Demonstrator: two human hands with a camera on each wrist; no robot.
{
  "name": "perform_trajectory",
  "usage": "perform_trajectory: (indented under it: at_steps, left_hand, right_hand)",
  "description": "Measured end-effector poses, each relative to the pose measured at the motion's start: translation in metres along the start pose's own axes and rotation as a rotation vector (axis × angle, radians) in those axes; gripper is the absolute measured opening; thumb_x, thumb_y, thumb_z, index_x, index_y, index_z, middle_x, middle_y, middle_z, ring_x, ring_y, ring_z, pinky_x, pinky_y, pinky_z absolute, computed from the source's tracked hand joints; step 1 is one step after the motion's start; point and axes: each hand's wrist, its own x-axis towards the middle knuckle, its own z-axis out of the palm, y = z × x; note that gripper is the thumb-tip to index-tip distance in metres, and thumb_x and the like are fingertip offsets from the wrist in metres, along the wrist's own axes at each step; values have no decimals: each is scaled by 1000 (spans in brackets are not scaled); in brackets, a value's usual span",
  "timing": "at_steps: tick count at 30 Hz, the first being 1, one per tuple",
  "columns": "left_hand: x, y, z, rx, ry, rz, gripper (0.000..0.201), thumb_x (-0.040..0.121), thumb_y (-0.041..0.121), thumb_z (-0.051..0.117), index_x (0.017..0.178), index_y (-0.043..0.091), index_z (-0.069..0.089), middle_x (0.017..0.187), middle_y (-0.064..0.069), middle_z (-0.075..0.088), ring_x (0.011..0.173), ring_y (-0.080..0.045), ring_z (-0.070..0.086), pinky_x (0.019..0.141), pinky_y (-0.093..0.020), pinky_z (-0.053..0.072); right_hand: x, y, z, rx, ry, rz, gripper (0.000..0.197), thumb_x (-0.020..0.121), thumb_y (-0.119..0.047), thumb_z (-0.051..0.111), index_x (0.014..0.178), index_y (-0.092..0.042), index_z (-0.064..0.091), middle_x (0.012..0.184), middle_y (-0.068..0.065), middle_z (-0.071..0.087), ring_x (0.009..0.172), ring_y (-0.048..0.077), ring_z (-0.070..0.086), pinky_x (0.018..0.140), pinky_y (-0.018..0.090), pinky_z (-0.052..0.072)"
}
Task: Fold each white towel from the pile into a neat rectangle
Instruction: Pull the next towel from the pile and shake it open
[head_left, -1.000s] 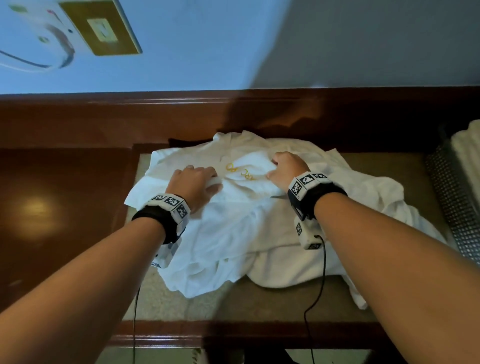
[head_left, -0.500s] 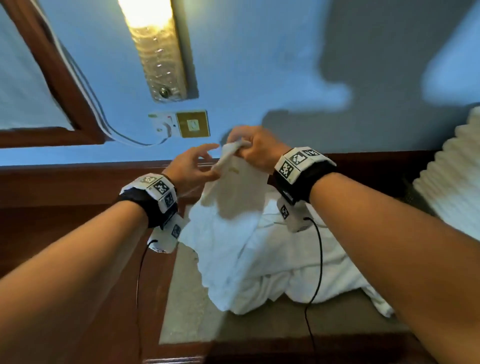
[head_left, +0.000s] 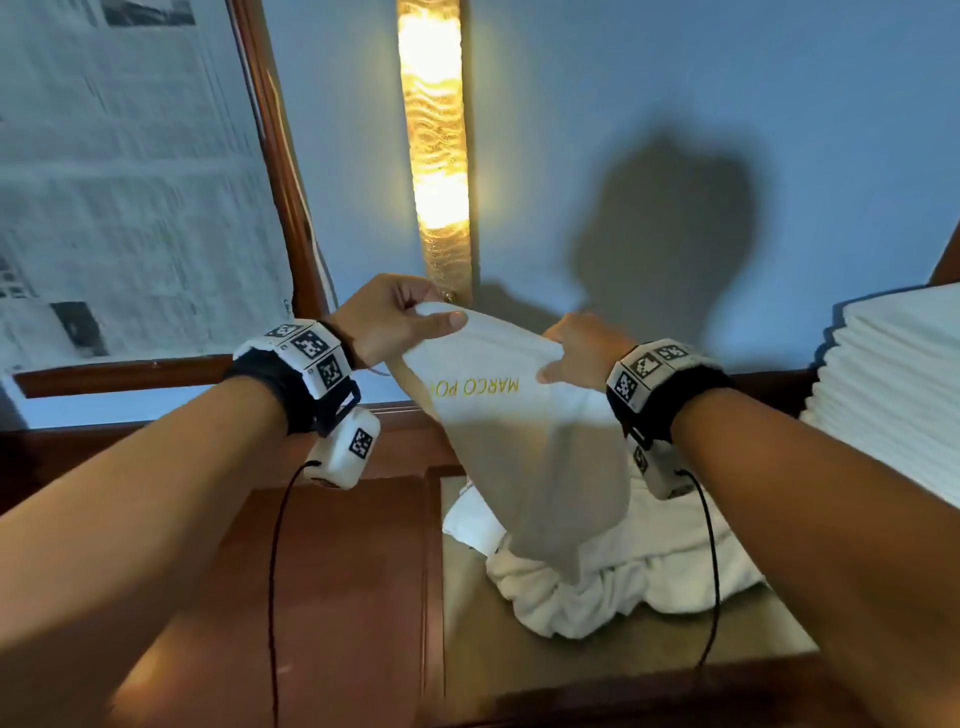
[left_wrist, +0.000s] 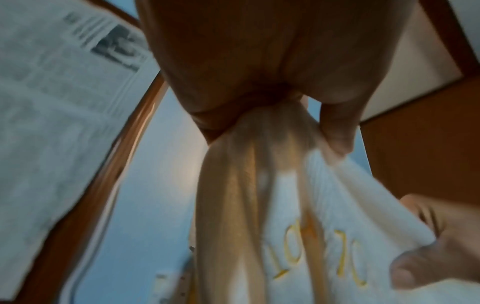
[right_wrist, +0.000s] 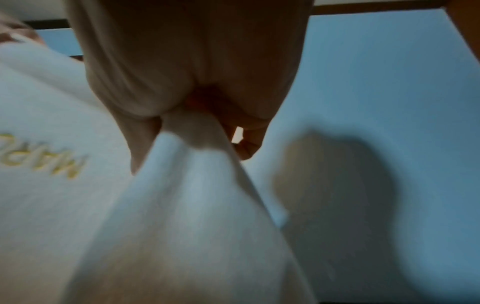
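The blue wall fills the far side, with a lit vertical wall lamp on it and a wood-framed pane covered with newspaper to the left. Below them runs the wooden worktop, with a paler inset surface at its centre. At the far right stands a tall stack of folded white towels. On the inset surface lies the pile of crumpled white towels. One white towel is lifted above that pile and hangs down to it, its upper edge stretched between both hands; yellow embroidered lettering reading "MARCO PO" shows upside down near the top. The left hand pinches the left end of that edge between thumb and fingers, its grip closed on the cloth. The right hand grips the right end, cloth bunched in its closed fingers. Both wrists carry black bands with marker blocks.
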Motion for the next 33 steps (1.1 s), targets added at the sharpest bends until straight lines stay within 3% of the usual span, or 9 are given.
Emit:
perform_trajectory:
  at_steps: [5, 11, 14, 17, 19, 21, 24, 28, 33]
  left_hand:
    - [-37, -15, -55, 199, 194, 24, 41, 92, 26, 73, 63, 16, 45, 47, 16, 42, 48, -1, 40, 49, -15, 28]
    - [-70, -66, -92, 428, 314, -186, 39, 91, 39, 70, 70, 13, 49, 65, -4, 47, 67, -26, 47, 60, -35, 30]
    - [-71, -70, -76, 506, 212, -302, 34, 80, 54, 76, 85, 27, 55, 81, -3, 60, 82, -29, 57, 71, -34, 40]
    - [-62, -58, -39, 299, 29, -238, 80, 50, 79, 76, 116, 40, 54, 103, 7, 60, 94, -16, 60, 86, -34, 48]
    - [-54, -45, -7, 136, -40, -190, 63, 61, 67, 80, 115, 45, 56, 109, 15, 62, 97, -6, 60, 86, -31, 47]
    - [-41, -45, 12, 41, 64, -144, 12, 82, 46, 76, 90, 39, 69, 85, 16, 69, 77, 2, 59, 74, -29, 44]
    - [-36, -61, 4, -21, 230, -178, 44, 87, 49, 60, 81, 7, 70, 76, -18, 68, 61, -10, 51, 63, -29, 38]
    - [-49, -75, -23, -90, 291, -219, 36, 93, 35, 69, 86, 0, 74, 72, -22, 67, 61, -17, 51, 58, -28, 38]
    - [-55, -82, -30, -257, 263, -200, 70, 73, 54, 83, 99, -10, 67, 88, -38, 62, 65, -34, 51, 65, -39, 41]
  right_hand:
    - [-19, 4, 6, 40, 5, 126, 37, 87, -31, 73, 62, -19, 48, 64, -3, 45, 77, 25, 49, 68, 30, 33]
    - [-15, -3, 0, 181, 201, 199, 31, 84, -30, 76, 67, -17, 53, 81, 6, 62, 86, 29, 61, 72, 33, 41]
    - [-1, -39, -7, 133, 276, 54, 13, 86, -23, 72, 83, -18, 60, 97, 14, 68, 95, 34, 63, 74, 32, 42]
    - [16, -79, -13, 126, 312, -175, 4, 86, -14, 62, 88, -17, 63, 94, 9, 69, 92, 30, 64, 72, 31, 43]
    - [26, -105, -12, 84, 297, -317, 7, 83, -10, 61, 86, -16, 64, 81, -1, 62, 86, 27, 59, 68, 31, 39]
    - [38, -119, -7, 13, 226, -382, 9, 83, -9, 62, 82, -16, 57, 72, -7, 49, 83, 26, 52, 65, 32, 38]
    - [60, -105, 7, 105, 247, -308, 14, 85, -17, 67, 84, -16, 53, 78, -4, 51, 81, 24, 52, 65, 31, 36]
    - [75, -85, 34, 529, 222, -125, 22, 81, -11, 74, 78, -12, 53, 74, -3, 51, 66, 12, 46, 56, 17, 33]
    - [86, -125, 38, 705, 186, -248, 11, 87, -19, 68, 85, -20, 58, 91, 6, 65, 87, 23, 61, 80, 38, 49]
